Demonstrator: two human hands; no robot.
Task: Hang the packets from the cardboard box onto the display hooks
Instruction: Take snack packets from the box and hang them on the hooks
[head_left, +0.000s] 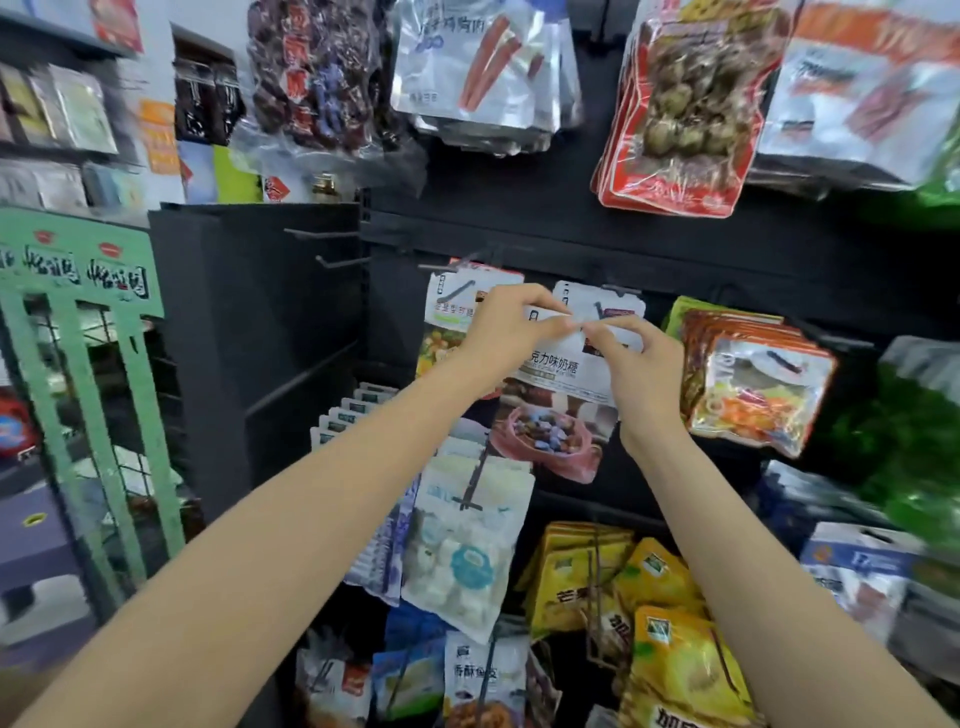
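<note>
Both hands pinch a packet's (558, 395) top edge, left hand (501, 332) and right hand (641, 364) fingertips meeting, probably steadying its hole toward the hook (618, 289) above.

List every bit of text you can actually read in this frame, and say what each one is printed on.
"克力味奶糖": white packet pinched at its top by the left hand and right hand.
"香酥鱼皮": packet hanging at the bottom.
"加" (rest cut off): yellow packet at lower right.
Green rack sign, the top-row packets and the small print elsewhere: too blurred to read.
</note>
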